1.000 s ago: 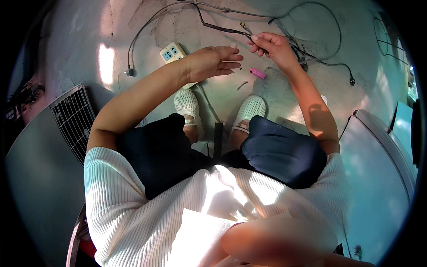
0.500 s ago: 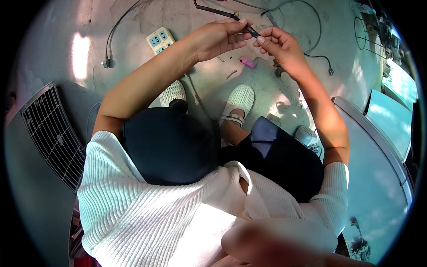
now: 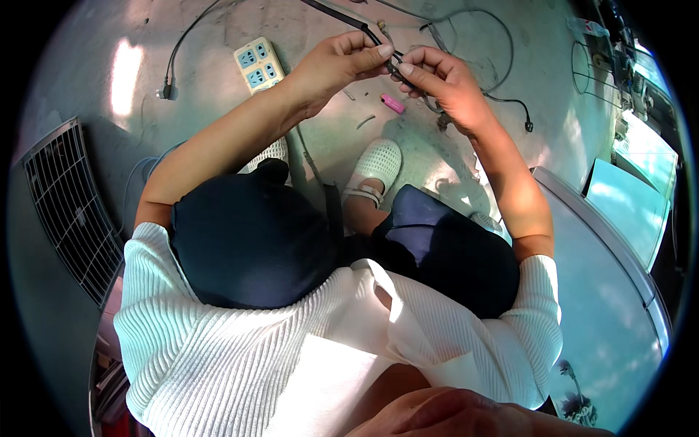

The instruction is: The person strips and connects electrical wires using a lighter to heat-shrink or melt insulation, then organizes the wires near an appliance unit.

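Up at the top middle, a black cable (image 3: 342, 16) runs from the upper edge of the view down to my two hands. My left hand (image 3: 338, 69) pinches it between thumb and fingers. Close on its right, my right hand (image 3: 448, 84) is closed on the thin, dark end of the same cable, where the strands look split. Fine detail between the fingertips is too small to make out. Just below the hands, a small pink lighter-like piece (image 3: 392, 103) lies on the floor.
A cream power strip (image 3: 251, 76) lies left of my hands, with a black plug (image 3: 167, 92) farther left. Another cable (image 3: 512, 54) loops at the upper right. A wire grille (image 3: 73, 204) stands at the left, a pale curved panel (image 3: 604, 291) at the right. My shoes (image 3: 378, 164) are below.
My left fingers have drawn in from a looser, spread pose to a pinch on the cable. Both hands sit slightly lower and to the left, and the whole view has shifted a little.
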A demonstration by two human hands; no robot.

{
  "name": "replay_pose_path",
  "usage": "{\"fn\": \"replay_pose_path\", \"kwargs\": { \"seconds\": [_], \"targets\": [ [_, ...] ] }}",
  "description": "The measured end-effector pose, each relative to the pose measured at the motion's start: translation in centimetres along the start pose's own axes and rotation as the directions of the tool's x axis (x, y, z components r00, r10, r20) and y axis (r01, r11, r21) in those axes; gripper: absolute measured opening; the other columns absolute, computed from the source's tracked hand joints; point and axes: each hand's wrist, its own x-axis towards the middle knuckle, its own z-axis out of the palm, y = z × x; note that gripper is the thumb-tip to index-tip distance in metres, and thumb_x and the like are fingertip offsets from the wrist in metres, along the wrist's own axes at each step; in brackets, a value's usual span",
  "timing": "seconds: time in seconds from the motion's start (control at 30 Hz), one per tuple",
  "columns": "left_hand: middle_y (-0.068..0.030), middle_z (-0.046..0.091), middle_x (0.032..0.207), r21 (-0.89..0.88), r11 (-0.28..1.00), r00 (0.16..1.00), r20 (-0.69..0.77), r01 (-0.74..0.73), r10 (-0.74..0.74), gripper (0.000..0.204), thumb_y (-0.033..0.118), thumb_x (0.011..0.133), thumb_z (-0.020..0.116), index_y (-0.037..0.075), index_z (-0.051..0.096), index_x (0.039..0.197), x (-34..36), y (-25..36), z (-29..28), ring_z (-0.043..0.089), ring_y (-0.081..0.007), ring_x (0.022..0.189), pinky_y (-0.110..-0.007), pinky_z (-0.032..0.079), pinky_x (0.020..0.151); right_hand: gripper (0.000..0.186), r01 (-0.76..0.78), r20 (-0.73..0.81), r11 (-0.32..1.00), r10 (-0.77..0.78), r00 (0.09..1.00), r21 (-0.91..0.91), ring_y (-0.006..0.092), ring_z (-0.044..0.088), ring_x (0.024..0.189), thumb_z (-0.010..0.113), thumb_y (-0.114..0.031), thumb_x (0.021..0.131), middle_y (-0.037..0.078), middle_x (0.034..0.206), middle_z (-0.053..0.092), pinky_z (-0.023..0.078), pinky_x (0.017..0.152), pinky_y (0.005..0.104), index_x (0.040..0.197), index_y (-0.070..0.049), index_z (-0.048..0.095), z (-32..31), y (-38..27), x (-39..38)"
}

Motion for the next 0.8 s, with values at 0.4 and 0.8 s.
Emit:
{"fn": "replay_pose_path", "kwargs": {
  "seconds": [0.4,0.8],
  "targets": [
    [0.0019,0.062,0.1,0.102,0.994,0.999,0.009,0.04,-0.041,0.024,0.03,0.096,0.06,0.007,0.063,0.104,0.8,-0.9,-0.8,0.057,-0.0085,0.095,-0.026,0.044,0.096,0.018,0.125,-0.122,0.991,-0.131,0.984,-0.054,0.0054,0.059,0.074,0.069,-0.016,0.087,0.001,0.08,0.066,0.047,0.067,0.02,0.093,0.002,0.067,-0.3,1.6,0.5],
    [0.0005,0.064,0.104,-0.457,0.85,0.965,0.111,0.262,-0.238,0.031,0.032,0.099,0.053,0.007,0.061,0.114,1.1,-1.6,-2.3,0.06,-0.011,0.101,-0.029,0.047,0.097,0.016,0.099,-0.16,0.98,-0.128,0.979,-0.175,0.0013,0.049,0.062,0.07,-0.017,0.086,-0.005,0.072,0.06,0.038,0.056,0.0177,0.092,-0.002,0.07,0.2,1.1,1.3]
  ]
}}
